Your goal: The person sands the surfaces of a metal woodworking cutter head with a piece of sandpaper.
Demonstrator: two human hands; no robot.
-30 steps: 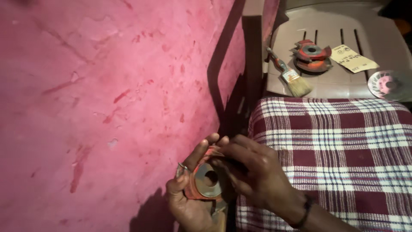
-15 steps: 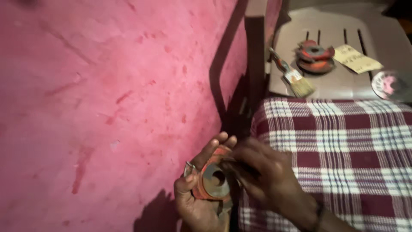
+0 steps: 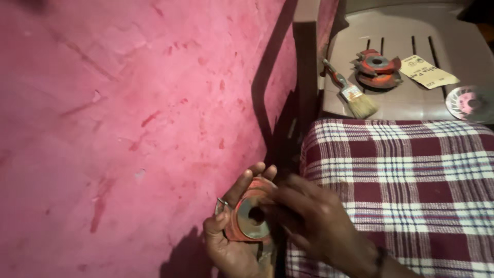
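Pink floor [image 3: 128, 113] fills the left two thirds of my view, scuffed with darker red marks. Next biggest is the checked cloth [image 3: 411, 175], maroon and white, lower right. Above it sits a grey-brown plastic chair [image 3: 401, 105], seat slotted, one dark leg running down beside the cloth.

On the chair seat I see: a stack of red cutter discs [image 3: 377, 68], a paper label [image 3: 428, 72] just right of them, a paintbrush [image 3: 351, 93] lying diagonally with bristles toward the lower right, and a round metal disc [image 3: 469, 103] at the right edge, partly cut off.

Left hand [image 3: 229, 242], palm up, at bottom centre over the floor edge. Fingers curled loosely around a red disc [image 3: 250, 219] with a shiny metal centre plate and a dark bore. Disc is flat-on to me, its bore axis pointing up toward the camera, tilted slightly right. No long axis; it's round.

Right hand [image 3: 314, 226] comes in from the lower right, motion-blurred, fingertips [image 3: 272, 203] touching the disc's right rim. I can't tell whether they pinch it or just rest on it.
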